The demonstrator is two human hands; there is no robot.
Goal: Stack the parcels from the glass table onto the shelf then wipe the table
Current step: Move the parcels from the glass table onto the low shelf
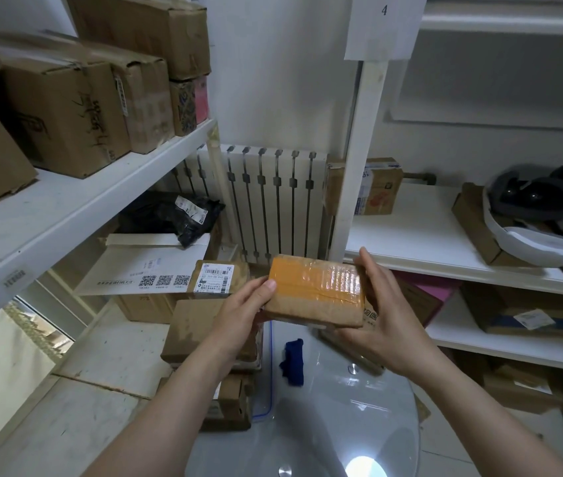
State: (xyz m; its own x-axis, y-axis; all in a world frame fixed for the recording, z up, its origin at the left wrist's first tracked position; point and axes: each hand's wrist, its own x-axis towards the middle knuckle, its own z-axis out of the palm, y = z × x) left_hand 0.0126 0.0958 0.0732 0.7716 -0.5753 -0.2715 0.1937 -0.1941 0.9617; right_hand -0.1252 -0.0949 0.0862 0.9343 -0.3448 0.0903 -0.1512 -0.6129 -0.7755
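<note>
Parcel (pixel 317 290) is pinched endwise by left hand (pixel 238 315) and right hand (pixel 388 321); slick tape could let it be dropped onto glass table (pixel 342 428).

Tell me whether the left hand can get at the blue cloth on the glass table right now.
Probably not yet: the left hand, with the right hand, grips the taped parcel. The way itself looks free; the blue cloth lies uncovered on the glass table near that hand.
</note>
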